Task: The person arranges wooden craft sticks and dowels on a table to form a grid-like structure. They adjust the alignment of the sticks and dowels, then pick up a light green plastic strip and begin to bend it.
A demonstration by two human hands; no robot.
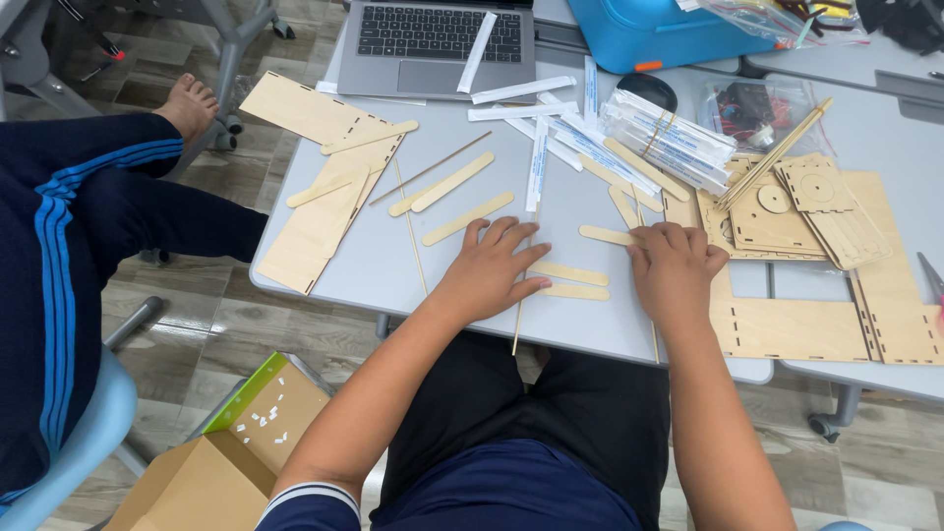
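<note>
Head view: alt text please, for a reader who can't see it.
A seated person's left hand and right hand press flat on wooden craft sticks on a grey table, amid laser-cut plywood sheets, a laptop and wrapped sticks.

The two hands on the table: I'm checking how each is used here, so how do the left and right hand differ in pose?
The left hand lies flat with fingers spread, its fingertips by two flat wooden sticks; the right hand is curled, knuckles up. The left hand covers a thin skewer; the right hand's fingers rest on the end of another flat stick. Both are bare, palm down on the grey table.
</note>
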